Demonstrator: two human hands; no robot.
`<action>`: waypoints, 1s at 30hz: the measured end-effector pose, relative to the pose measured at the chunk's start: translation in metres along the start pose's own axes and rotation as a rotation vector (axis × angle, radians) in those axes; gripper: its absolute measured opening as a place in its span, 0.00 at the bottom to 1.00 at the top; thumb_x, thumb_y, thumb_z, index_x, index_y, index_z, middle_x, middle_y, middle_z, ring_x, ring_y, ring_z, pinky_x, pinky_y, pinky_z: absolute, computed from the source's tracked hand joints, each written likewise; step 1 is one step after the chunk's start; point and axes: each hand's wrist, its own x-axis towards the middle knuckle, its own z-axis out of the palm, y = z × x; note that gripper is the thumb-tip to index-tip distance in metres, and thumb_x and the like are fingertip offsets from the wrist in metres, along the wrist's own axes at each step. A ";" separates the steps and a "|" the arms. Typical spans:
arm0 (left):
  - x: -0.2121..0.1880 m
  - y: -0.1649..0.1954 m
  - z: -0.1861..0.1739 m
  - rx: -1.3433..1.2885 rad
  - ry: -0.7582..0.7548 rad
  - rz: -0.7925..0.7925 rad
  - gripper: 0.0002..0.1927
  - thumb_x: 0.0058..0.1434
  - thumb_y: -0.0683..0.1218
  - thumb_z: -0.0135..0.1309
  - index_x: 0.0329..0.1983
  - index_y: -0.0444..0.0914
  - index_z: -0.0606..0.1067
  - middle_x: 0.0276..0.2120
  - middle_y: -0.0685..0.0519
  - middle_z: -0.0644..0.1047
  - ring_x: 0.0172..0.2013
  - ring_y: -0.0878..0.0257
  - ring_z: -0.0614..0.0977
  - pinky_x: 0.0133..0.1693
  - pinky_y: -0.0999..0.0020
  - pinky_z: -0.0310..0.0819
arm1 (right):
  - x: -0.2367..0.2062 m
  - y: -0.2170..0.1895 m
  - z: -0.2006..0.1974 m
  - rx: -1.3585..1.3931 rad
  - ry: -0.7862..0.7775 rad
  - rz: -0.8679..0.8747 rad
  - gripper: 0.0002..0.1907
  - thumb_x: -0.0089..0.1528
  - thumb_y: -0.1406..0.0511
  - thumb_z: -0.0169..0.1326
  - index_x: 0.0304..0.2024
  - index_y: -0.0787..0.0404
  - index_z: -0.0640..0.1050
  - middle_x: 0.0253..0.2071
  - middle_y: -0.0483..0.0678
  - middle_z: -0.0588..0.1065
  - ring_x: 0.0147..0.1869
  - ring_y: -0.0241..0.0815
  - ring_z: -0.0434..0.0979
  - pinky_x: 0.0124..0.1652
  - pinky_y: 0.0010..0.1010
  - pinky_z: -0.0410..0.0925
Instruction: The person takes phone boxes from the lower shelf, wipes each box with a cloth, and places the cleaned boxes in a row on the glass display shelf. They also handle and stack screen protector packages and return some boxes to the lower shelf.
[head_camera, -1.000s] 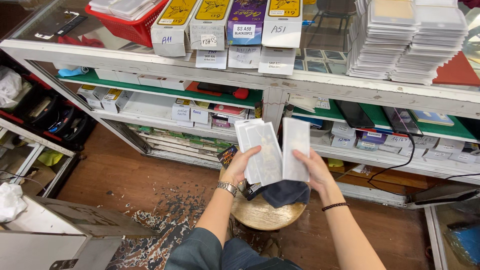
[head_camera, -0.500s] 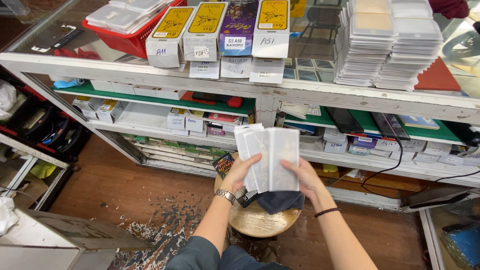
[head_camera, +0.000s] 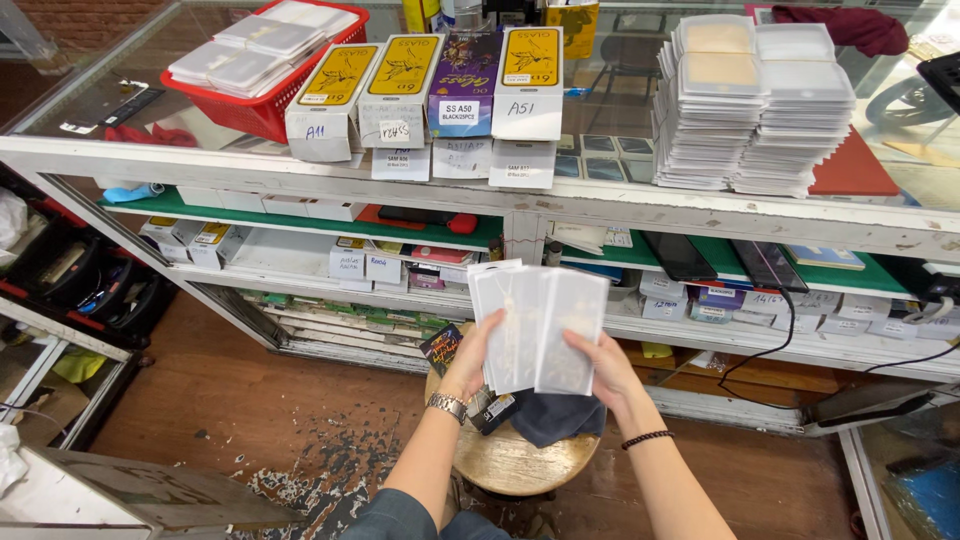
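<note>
Holding a fanned bunch of flat, translucent white plastic sleeves (head_camera: 535, 328) upright in front of the glass display counter (head_camera: 700, 212), the person grips it from both sides. The left hand (head_camera: 468, 362), with a silver metal wristwatch (head_camera: 447, 406) on its wrist, closes around the lower left edge of the bunch, thumb on the front. The right hand (head_camera: 608, 368), with a thin black bracelet (head_camera: 647, 438) on its wrist, pinches the foremost sleeve at its lower right edge, fingers behind and thumb in front. Just below the hands stands a round worn wooden stool (head_camera: 520, 462), and on it lie a crumpled dark blue cloth (head_camera: 555, 415) and a small black box (head_camera: 495, 410) with a white label; another small dark packet with a colourful print (head_camera: 441, 348) shows just left of the left hand. On top of the counter, well above the sleeves, stand four upright cardboard boxes (head_camera: 430, 90), three yellow-fronted and one purple, each with a white label. To their left sits a red plastic basket (head_camera: 262, 108) filled with clear flat packets, and to their right rise two tall stacks of white flat packets (head_camera: 760, 110). Under the glass, green-lined shelves (head_camera: 300, 216) carry many small white boxes, and the floor is brown wooden boards (head_camera: 250, 400).
</note>
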 end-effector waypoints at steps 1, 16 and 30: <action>0.000 0.001 0.000 0.036 -0.013 0.042 0.29 0.64 0.55 0.53 0.62 0.33 0.70 0.54 0.45 0.79 0.51 0.57 0.83 0.50 0.62 0.79 | -0.001 -0.002 -0.001 0.058 -0.017 -0.013 0.27 0.58 0.65 0.60 0.59 0.64 0.72 0.54 0.53 0.78 0.56 0.49 0.79 0.53 0.45 0.74; -0.002 0.007 0.000 0.278 -0.010 0.262 0.29 0.64 0.55 0.56 0.59 0.29 0.74 0.54 0.43 0.80 0.50 0.60 0.82 0.51 0.65 0.76 | 0.001 0.001 0.001 0.083 -0.024 0.001 0.27 0.58 0.64 0.61 0.59 0.66 0.73 0.54 0.54 0.77 0.55 0.47 0.79 0.56 0.43 0.73; 0.015 -0.042 0.011 0.273 -0.018 0.190 0.27 0.69 0.53 0.48 0.69 0.38 0.66 0.63 0.50 0.74 0.62 0.63 0.75 0.60 0.68 0.67 | 0.002 0.040 0.001 -0.108 0.069 -0.250 0.31 0.57 0.67 0.61 0.63 0.58 0.67 0.57 0.51 0.75 0.58 0.42 0.75 0.56 0.35 0.70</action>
